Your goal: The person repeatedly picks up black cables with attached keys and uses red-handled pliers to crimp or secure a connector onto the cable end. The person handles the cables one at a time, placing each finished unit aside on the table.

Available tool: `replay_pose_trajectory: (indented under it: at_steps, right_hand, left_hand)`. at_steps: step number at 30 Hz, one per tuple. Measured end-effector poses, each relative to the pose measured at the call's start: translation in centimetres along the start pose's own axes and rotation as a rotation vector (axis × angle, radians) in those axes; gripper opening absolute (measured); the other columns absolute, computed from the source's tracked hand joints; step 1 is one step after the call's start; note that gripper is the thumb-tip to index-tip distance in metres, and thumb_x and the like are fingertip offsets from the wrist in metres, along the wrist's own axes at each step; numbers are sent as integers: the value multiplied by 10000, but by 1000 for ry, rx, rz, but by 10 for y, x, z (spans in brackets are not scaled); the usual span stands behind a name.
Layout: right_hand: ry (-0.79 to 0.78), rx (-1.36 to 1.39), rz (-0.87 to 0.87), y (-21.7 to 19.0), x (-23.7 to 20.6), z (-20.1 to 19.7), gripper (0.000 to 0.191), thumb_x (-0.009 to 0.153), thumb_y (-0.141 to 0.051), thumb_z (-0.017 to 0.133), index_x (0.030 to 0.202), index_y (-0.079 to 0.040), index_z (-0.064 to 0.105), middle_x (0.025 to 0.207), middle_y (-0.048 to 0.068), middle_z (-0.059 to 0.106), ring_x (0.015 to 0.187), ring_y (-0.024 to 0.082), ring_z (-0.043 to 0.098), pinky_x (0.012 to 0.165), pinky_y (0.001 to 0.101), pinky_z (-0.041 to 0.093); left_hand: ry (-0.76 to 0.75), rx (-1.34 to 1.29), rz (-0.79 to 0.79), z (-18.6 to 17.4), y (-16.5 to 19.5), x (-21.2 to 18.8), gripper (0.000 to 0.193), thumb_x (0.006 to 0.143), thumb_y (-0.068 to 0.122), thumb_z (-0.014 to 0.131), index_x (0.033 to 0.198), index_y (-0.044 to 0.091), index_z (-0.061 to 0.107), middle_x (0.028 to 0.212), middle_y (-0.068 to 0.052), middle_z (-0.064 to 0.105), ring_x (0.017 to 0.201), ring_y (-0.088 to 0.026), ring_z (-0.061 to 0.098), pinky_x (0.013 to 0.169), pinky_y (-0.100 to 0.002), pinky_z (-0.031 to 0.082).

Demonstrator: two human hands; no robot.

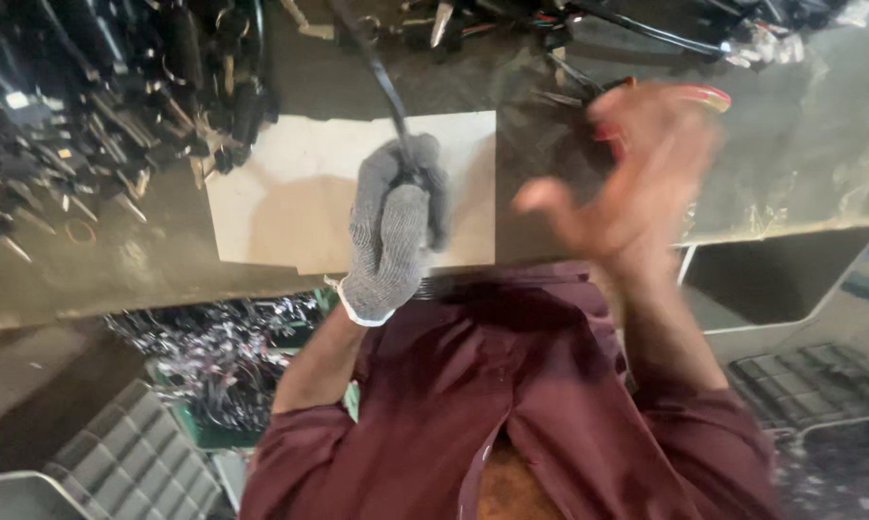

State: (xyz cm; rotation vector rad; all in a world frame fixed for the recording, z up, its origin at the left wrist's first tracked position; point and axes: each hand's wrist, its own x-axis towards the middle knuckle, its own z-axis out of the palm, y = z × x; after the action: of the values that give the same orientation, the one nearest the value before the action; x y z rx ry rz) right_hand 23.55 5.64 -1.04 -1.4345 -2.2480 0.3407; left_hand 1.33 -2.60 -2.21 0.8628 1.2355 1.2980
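Observation:
My left hand wears a grey knitted glove and is closed around a black cable that runs up and away across the bench. It rests over a pale square board lying on the worktop. My right hand is bare and blurred, fingers spread, raised above the bench to the right of the board. Close behind it sit red-handled pliers; whether the hand touches them I cannot tell.
A heap of black cables and connectors covers the bench's left part, and more wires lie along the far edge. Below the bench stands a green bin of wire scraps, with grey crates on the left and a grey crate on the right.

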Motion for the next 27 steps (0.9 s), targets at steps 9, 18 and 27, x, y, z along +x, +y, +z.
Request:
replay_pose_trajectory:
  at_steps: [9,18,27]
  right_hand:
    - [15,330,111,50,-13,8,701,948,-704,713,1259,-86,600,1196,108,657,1083,301,613,952,480,418]
    - [-132,255,-300,-8,8,16,288,828,-202,804,1019,-81,624,990,70,671,843,257,662,711,360,502]
    - [-97,145,-451,-8,23,18,383,862,-338,897,856,-102,595,886,28,633,805,210,651,610,353,476]
  left_hand:
    - [-270,-126,167,2,13,0,315,1153,241,494,1348,-6,503,1158,-77,614,781,-73,554,648,-222,475]
    - [-152,-452,-215,15,22,-16,609,1019,310,698,1453,-40,453,1039,-104,680,719,-112,615,606,-238,499]
    - [-246,-285,-160,6,25,-25,721,1040,311,714,1551,4,307,1225,-128,662,925,-165,671,788,-274,558]
